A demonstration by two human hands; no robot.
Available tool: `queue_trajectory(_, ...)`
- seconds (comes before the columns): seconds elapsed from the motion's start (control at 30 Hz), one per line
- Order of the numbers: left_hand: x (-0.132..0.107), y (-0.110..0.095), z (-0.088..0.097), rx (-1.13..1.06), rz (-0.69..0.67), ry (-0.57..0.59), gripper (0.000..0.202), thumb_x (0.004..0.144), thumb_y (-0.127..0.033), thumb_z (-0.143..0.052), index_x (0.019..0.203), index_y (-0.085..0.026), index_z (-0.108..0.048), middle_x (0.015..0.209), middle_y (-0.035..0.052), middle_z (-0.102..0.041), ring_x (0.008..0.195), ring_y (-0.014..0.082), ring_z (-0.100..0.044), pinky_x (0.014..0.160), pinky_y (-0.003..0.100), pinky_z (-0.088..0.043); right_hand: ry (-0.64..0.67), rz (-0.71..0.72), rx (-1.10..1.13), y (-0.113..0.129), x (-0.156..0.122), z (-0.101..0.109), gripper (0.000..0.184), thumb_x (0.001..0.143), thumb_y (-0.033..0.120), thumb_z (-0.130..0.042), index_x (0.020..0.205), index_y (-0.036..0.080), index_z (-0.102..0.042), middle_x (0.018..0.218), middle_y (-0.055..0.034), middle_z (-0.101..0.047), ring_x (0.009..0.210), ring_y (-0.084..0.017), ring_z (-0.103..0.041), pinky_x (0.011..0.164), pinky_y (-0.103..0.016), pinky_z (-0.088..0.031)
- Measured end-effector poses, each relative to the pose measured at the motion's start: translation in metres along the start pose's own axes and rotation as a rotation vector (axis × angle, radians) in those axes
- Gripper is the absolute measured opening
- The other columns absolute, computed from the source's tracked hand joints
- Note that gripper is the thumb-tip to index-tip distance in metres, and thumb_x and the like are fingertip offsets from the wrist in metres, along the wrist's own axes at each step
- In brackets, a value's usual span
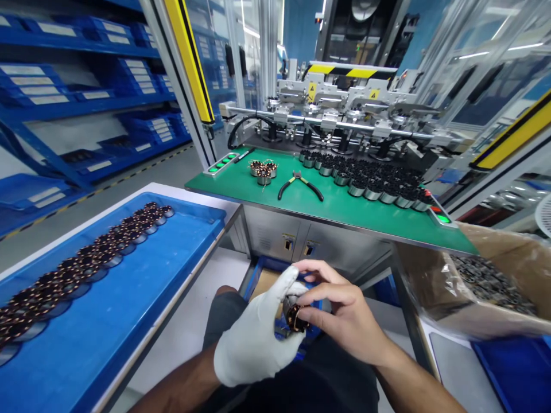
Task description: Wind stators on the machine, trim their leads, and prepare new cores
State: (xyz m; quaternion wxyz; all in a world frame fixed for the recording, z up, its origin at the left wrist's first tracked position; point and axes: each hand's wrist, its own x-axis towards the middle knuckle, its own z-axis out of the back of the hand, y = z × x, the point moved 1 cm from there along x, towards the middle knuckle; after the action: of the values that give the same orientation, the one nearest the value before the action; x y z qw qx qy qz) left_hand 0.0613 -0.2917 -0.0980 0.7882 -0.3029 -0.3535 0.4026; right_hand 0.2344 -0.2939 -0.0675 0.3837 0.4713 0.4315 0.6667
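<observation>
My left hand [258, 335], in a white glove, is closed around a wound motor stator [294, 314] with copper wire showing at its end. Bare fingers of my right hand [344, 307] close on the same stator from the other side, the thumb at its copper end. Both hands are above my lap, in front of the green bench [275, 198]. Diagonal pliers [300, 184] with spread black handles lie on that bench. Beside them, a few copper-wound stators [263, 171] stand in a small cluster.
Rows of black-topped stators [365, 178] stand at the bench's right. At left, a blue tray [142, 298] carries many wound stators [81, 267]. A carton [477, 321] of small metal parts stands at right. Behind the bench is a winding machine [340, 109] between yellow guards [189, 57].
</observation>
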Motion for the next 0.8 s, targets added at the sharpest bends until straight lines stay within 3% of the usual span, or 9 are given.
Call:
queue_trajectory(0.1,0.001,0.0,-0.001,0.016,-0.032,-0.094,0.066,0.071,-0.012,-0.065,0.134,-0.025,-0.05,0.111,0.0035,-0.074,0.096,0.0215,-0.073,0.09,0.033,-0.06,-0.321,-0.057,0.155,-0.01,-0.005,-0.01,0.012,0.086,0.025,-0.069,0.074,0.021,-0.067,0.102,-0.0053,-0.065,0.094,-0.018,-0.061,0.083,-0.032,-0.049)
queue_trajectory(0.17,0.001,0.001,-0.001,0.009,-0.075,-0.194,0.057,0.069,-0.013,-0.069,0.124,-0.025,-0.057,0.11,0.0033,-0.073,0.096,0.0204,-0.072,0.092,0.031,-0.059,-0.518,-0.031,0.227,-0.018,-0.012,-0.018,0.01,0.09,0.025,-0.064,0.08,0.021,-0.065,0.096,-0.0038,-0.063,0.089,-0.016,-0.06,0.079,-0.028,-0.049)
queue_trajectory(0.2,0.001,0.002,-0.001,-0.003,-0.089,-0.229,0.053,0.068,-0.012,-0.07,0.118,-0.025,-0.059,0.109,0.0031,-0.072,0.097,0.0198,-0.071,0.092,0.03,-0.059,-0.557,0.007,0.243,-0.021,-0.016,-0.022,0.005,0.09,0.026,-0.064,0.086,0.022,-0.065,0.098,-0.0038,-0.061,0.09,-0.015,-0.059,0.081,-0.029,-0.049)
queue_trajectory(0.33,0.005,-0.001,0.004,-0.077,-0.071,-0.304,0.041,0.069,-0.011,-0.069,0.108,-0.023,-0.062,0.107,0.0035,-0.07,0.099,0.0182,-0.07,0.092,0.027,-0.058,-0.457,0.132,0.175,-0.024,-0.026,-0.028,0.028,0.082,0.031,-0.074,0.107,0.024,-0.063,0.101,-0.0058,-0.058,0.092,-0.018,-0.06,0.079,-0.03,-0.051)
queue_trajectory(0.47,0.006,-0.001,0.003,-0.176,0.002,-0.31,0.038,0.073,-0.012,-0.069,0.109,-0.023,-0.061,0.107,0.0025,-0.07,0.1,0.0155,-0.069,0.091,0.023,-0.057,-0.355,0.151,-0.029,-0.021,-0.028,-0.028,0.003,0.086,0.021,-0.069,0.089,0.02,-0.067,0.084,-0.0033,-0.062,0.078,-0.015,-0.06,0.068,-0.025,-0.049)
queue_trajectory(0.63,0.006,0.0,0.0,-0.24,0.048,-0.197,0.048,0.07,-0.008,-0.068,0.114,-0.026,-0.059,0.111,-0.0003,-0.069,0.103,0.0144,-0.067,0.095,0.022,-0.054,-0.404,0.166,-0.098,-0.016,-0.024,-0.025,0.014,0.088,0.012,-0.062,0.077,0.019,-0.064,0.071,0.0005,-0.06,0.068,-0.011,-0.057,0.062,-0.023,-0.046)
queue_trajectory(0.8,0.012,-0.013,0.007,-0.226,0.081,-0.065,0.039,0.062,-0.006,-0.067,0.097,-0.022,-0.06,0.094,-0.0027,-0.067,0.083,0.0123,-0.066,0.08,0.022,-0.054,-0.35,0.029,-0.002,-0.016,-0.02,-0.02,0.01,0.088,0.018,-0.065,0.078,0.018,-0.063,0.073,-0.0004,-0.061,0.068,-0.012,-0.058,0.06,-0.023,-0.047)
